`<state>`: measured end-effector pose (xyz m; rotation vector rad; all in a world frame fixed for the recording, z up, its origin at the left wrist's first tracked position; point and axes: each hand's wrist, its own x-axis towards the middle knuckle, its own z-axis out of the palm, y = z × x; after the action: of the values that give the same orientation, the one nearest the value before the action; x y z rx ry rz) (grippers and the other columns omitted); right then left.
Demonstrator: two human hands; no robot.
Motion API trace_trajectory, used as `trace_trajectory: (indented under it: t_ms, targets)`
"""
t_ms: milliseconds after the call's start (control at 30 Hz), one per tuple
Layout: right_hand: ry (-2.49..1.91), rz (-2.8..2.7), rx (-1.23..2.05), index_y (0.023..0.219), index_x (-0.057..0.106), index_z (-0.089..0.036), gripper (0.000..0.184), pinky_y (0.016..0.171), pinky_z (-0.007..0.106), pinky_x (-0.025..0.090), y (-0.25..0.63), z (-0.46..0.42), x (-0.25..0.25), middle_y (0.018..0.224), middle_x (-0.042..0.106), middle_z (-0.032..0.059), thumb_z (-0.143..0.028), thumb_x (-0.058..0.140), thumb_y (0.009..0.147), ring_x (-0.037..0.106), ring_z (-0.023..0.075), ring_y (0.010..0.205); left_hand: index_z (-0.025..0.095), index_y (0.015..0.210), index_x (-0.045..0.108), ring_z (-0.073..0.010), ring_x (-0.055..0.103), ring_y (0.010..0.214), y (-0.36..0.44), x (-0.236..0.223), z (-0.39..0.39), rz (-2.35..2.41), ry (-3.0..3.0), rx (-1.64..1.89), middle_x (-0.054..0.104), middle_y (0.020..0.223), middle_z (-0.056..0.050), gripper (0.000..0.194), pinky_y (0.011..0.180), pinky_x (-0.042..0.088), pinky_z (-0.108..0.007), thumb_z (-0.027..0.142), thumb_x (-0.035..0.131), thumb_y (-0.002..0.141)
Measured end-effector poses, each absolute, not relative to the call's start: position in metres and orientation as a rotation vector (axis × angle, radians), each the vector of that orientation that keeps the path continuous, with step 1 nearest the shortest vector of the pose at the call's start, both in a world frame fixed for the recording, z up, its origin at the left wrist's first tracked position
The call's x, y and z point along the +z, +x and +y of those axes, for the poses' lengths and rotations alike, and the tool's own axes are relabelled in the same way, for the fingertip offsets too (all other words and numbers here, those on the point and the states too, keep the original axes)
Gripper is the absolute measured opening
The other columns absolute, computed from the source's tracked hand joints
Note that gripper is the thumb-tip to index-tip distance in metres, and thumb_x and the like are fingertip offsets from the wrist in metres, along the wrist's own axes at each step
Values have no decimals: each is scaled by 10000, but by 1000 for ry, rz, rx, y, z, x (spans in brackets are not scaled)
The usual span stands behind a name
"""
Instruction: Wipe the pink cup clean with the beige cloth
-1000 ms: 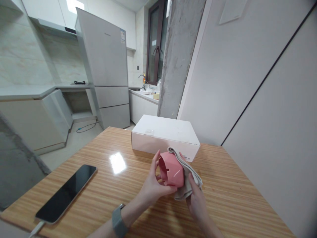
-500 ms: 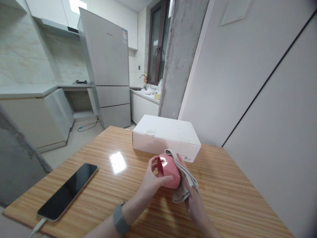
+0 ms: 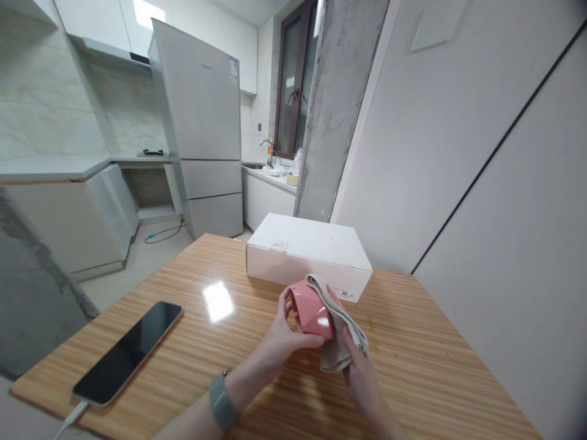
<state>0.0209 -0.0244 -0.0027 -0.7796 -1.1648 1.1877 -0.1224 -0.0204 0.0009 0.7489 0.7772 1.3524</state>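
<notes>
A glossy pink cup (image 3: 312, 311) lies tilted on its side above the table, its rim facing left. My left hand (image 3: 287, 333) grips it at that rim, fingers behind and thumb along the near lower side. Against the cup's right side presses a folded grey cloth (image 3: 338, 342), partly covering it. My right hand (image 3: 360, 366) is closed on the cloth, with some fingers reaching behind it. The cup's base is hidden under the cloth.
Just behind the hands stands a white box (image 3: 312, 244) on the wooden table (image 3: 206, 354). A phone (image 3: 131, 351) with a charging cable (image 3: 71, 418) lies at the left. A white wall (image 3: 481, 201) borders the table's right side.
The pink cup has turned within my left hand, showing more of its outer side and less of its opening. Both hands stay in nearly the same place, and the cloth remains against the cup.
</notes>
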Motion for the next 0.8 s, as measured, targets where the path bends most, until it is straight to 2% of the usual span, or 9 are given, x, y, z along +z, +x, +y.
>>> trace_trajectory:
  t_ms: [100,200,333,467,567,633,700,800]
  targets:
    - [-801,-1182,1190,1126,685,-292,405,1137,444,298,22,-22,-9,1210,670,15,-520,615,799,423,256,1330,285,1382,344,-299,599,1051,-125,-2,-17,882,762,1319,573,1222,-119,1136,872,502,-390,162,903,400]
    - [-801,-1270,1167,1159,666,-309,393,1149,428,268,23,-24,-10,1290,618,3,-506,579,830,394,241,1349,229,1337,405,-292,612,1038,-128,-6,-13,870,740,1296,608,1172,-131,1002,883,494,-391,226,891,461]
    - [-744,-1517,1079,1268,585,-315,475,1174,418,167,25,-31,-4,1463,439,-17,-548,499,863,287,248,1403,138,1226,505,-288,601,1084,-128,-7,-11,667,659,1320,617,1204,-172,776,925,477,-380,281,856,549]
    - [-721,-1752,970,1357,489,-311,569,1170,446,146,27,-37,3,1550,273,-17,-611,420,879,218,280,1425,124,1185,576,-278,571,1163,-128,-1,-13,554,595,1253,616,1247,-161,577,957,466,-348,384,756,702]
    - [-701,-1867,904,1360,484,-314,548,1167,468,138,27,-39,7,1560,242,-19,-594,396,897,209,293,1426,202,1313,497,-268,532,1223,-128,7,-15,452,575,1217,583,1311,-120,628,965,466,-360,503,649,783]
    - [-699,-1871,891,1362,481,-315,530,1166,474,137,27,-39,7,1558,249,-18,-572,388,908,219,291,1423,277,1392,387,-266,525,1231,-127,11,-18,441,559,1248,543,1360,-91,731,964,467,-383,516,672,762]
    - [-709,-1830,898,1367,475,-313,520,1168,470,138,27,-38,6,1555,258,-18,-556,379,916,219,281,1424,306,1416,329,-258,519,1235,-126,15,-21,447,558,1264,512,1389,-83,821,975,457,-380,465,734,720]
    - [-715,-1752,933,1364,479,-309,512,1172,456,146,28,-35,1,1546,281,-20,-541,380,918,212,264,1428,299,1388,354,-242,528,1216,-126,18,-24,423,604,1247,528,1363,-84,881,986,442,-346,277,815,638]
